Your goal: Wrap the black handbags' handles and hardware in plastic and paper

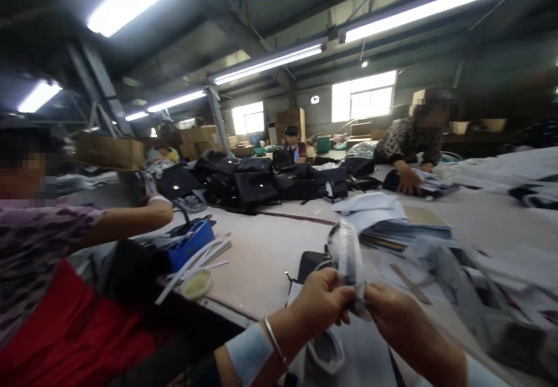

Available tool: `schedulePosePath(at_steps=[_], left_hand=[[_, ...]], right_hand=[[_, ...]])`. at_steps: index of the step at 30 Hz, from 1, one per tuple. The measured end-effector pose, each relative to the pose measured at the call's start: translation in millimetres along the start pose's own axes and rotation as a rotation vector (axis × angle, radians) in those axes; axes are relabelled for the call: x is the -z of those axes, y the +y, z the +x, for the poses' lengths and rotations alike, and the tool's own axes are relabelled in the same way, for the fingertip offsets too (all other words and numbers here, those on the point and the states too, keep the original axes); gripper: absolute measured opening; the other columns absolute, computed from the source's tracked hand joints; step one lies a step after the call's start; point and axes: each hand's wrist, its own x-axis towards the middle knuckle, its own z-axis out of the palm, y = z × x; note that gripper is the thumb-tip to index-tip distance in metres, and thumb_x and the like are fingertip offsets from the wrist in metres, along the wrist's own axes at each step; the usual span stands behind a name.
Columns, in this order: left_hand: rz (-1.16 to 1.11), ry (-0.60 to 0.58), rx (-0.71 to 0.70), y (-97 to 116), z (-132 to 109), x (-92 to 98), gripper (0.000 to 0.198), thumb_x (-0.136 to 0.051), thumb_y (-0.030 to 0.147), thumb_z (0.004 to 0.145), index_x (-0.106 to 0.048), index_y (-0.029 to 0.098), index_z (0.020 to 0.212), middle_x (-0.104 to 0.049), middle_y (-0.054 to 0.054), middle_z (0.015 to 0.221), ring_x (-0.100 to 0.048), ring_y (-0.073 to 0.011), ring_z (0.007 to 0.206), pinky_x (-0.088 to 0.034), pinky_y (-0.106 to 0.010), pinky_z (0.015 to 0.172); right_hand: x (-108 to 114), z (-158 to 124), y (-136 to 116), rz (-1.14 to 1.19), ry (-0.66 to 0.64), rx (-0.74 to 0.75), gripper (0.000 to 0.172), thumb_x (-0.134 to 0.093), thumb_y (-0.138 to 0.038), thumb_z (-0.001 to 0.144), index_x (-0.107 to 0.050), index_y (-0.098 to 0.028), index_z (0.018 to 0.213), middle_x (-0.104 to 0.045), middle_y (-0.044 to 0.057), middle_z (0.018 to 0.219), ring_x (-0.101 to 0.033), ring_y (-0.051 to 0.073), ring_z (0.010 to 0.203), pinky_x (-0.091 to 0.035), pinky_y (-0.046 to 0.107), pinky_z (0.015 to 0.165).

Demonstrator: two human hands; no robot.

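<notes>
Both hands meet at a looped strap in clear, shiny wrap [347, 247], which looks like a bag handle and rises in an arc above them. My left hand [325, 297], with a silver bangle at the wrist, pinches the strap's lower end between thumb and fingers. Close by on the right, my right hand [399, 311] has its fingers closed at the same end of the wrap; blur hides exactly what they grip. Behind my left hand lies a black piece [310, 264], perhaps part of a bag. Beneath the hands is another pale-wrapped loop [326, 352].
Black bags [255, 186] are piled across the table [257, 259]. A blue bag [192, 244], white strips [203, 259] and a shallow round dish [197, 284] lie left. Stacked sheets [401, 233] and a grey device [475, 294] sit right. Co-workers are at left, back and right.
</notes>
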Motion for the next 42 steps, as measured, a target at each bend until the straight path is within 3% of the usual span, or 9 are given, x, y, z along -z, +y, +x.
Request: schedulePosePath(at_steps=[10, 16, 21, 23, 26, 30, 34, 37, 42], left_hand=[[-0.269, -0.178, 0.408, -12, -1, 12.4, 0.055, -0.092, 0.050, 0.043, -0.067, 0.013, 0.075, -0.065, -0.004, 0.064, -0.053, -0.0091, 0.047, -0.045, -0.020, 0.042], [-0.165, -0.081, 0.309, -15, -3, -5.2, 0.046, -0.083, 0.053, 0.054, -0.064, 0.014, 0.069, -0.061, -0.003, 0.061, -0.045, -0.0082, 0.046, -0.031, -0.022, 0.043], [-0.014, 0.031, 0.156, -9, -7, -9.7, 0.038, -0.073, 0.050, 0.071, -0.059, 0.016, 0.065, -0.041, 0.007, 0.049, -0.031, -0.0073, 0.047, -0.019, -0.024, 0.046], [0.016, 0.076, 0.111, -6, -5, -6.2, 0.035, -0.069, 0.048, 0.076, -0.060, 0.016, 0.067, -0.040, 0.007, 0.051, -0.030, -0.0083, 0.049, -0.021, -0.024, 0.048], [0.166, 0.158, -0.049, 0, -5, -5.5, 0.028, -0.066, 0.040, 0.080, -0.064, 0.016, 0.066, -0.049, 0.002, 0.062, -0.043, -0.0121, 0.058, -0.033, -0.025, 0.056], [0.383, 0.165, -0.294, 2, -13, -14.9, 0.028, -0.062, 0.032, 0.086, -0.068, 0.018, 0.063, -0.052, -0.002, 0.074, -0.052, -0.0160, 0.070, -0.042, -0.027, 0.068], [0.449, 0.174, -0.379, -7, -17, -21.0, 0.032, -0.060, 0.031, 0.089, -0.063, 0.018, 0.060, -0.048, 0.000, 0.070, -0.048, -0.0140, 0.064, -0.039, -0.026, 0.062], [0.414, 0.135, -0.346, -10, -17, -17.5, 0.029, -0.061, 0.030, 0.088, -0.064, 0.017, 0.062, -0.052, -0.002, 0.072, -0.049, -0.0143, 0.067, -0.038, -0.026, 0.063], [-0.100, -0.166, 0.103, -2, -17, -1.8, 0.026, -0.073, 0.038, 0.077, -0.067, 0.013, 0.083, -0.037, 0.007, 0.056, -0.028, -0.0064, 0.048, -0.020, -0.022, 0.048]], right_hand=[[-17, -11, 16, -0.119, 0.134, 0.305, 0.023, -0.048, -0.015, 0.091, -0.068, -0.021, 0.099, -0.069, 0.008, 0.081, -0.065, 0.019, 0.066, -0.046, 0.028, 0.059], [-5, -12, 5, -0.258, 0.191, 0.416, 0.020, -0.051, -0.011, 0.091, -0.062, -0.019, 0.076, -0.062, 0.005, 0.068, -0.058, 0.017, 0.060, -0.040, 0.029, 0.058], [21, -9, -7, -0.064, 0.009, 0.131, 0.022, -0.048, -0.008, 0.087, -0.067, -0.017, 0.093, -0.067, 0.007, 0.082, -0.061, 0.019, 0.075, -0.045, 0.029, 0.067], [32, -7, -9, 0.081, 0.042, -0.061, 0.023, -0.052, -0.017, 0.088, -0.067, -0.016, 0.106, -0.066, 0.008, 0.091, -0.061, 0.020, 0.083, -0.046, 0.030, 0.072], [40, -3, -18, 0.427, -0.015, -0.339, 0.025, -0.056, -0.035, 0.090, -0.068, -0.015, 0.082, -0.058, 0.002, 0.069, -0.053, 0.015, 0.065, -0.041, 0.027, 0.060], [31, 3, -33, 1.040, -0.096, -0.764, 0.045, -0.066, -0.057, 0.080, -0.054, -0.017, 0.064, -0.035, -0.008, 0.046, -0.026, 0.006, 0.041, -0.017, 0.024, 0.041], [17, 7, -38, 1.403, 0.009, -0.936, 0.047, -0.084, -0.048, 0.061, -0.047, -0.019, 0.066, -0.034, -0.012, 0.047, -0.019, 0.003, 0.040, -0.009, 0.022, 0.040], [14, 7, -38, 1.291, 0.054, -0.853, 0.038, -0.080, -0.042, 0.065, -0.050, -0.018, 0.063, -0.036, -0.010, 0.046, -0.024, 0.004, 0.041, -0.015, 0.022, 0.041], [22, 1, -33, 0.669, -0.014, -0.308, 0.019, -0.065, -0.025, 0.085, -0.065, -0.015, 0.068, -0.059, 0.001, 0.068, -0.053, 0.013, 0.067, -0.041, 0.026, 0.064]])
